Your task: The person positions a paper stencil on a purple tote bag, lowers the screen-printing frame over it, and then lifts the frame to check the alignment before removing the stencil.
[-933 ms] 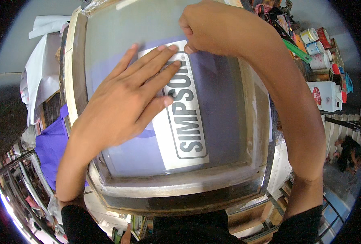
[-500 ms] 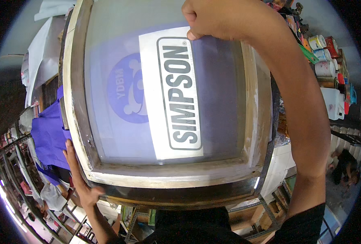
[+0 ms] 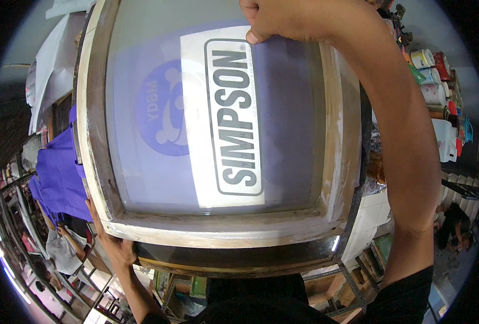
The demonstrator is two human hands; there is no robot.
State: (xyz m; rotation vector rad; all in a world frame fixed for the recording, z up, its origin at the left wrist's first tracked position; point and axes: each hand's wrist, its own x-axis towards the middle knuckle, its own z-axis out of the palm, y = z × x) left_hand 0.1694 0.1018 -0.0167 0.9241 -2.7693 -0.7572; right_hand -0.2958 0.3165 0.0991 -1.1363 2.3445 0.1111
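Note:
A wooden-framed printing screen (image 3: 212, 233) with a pale, see-through mesh lies in front of me. A white sheet (image 3: 196, 178) with large black lettering in a rounded border shows within the frame; whether it lies over or under the mesh I cannot tell. Left of it, a purple round emblem (image 3: 152, 132) on a pale lilac area shows, partly covered by the sheet. My right hand (image 3: 288, 19) is closed at the far side, thumb on the sheet's far right corner; its fingertips are hidden. My left hand (image 3: 115, 248) grips the frame's near left corner, fingers along its side.
Beneath the frame is a dark, glossy tabletop (image 3: 239, 256). Purple fabric (image 3: 61, 173) hangs off the left side. Paint tubs (image 3: 432, 93) and a white jug (image 3: 445, 139) stand at the right. Another person (image 3: 454, 227) crouches far right; racks fill the left.
My left hand's thumb has come in against the near left corner. Frame and sheet appear slightly farther left and up in the picture. The right thumb stays at the sheet's corner.

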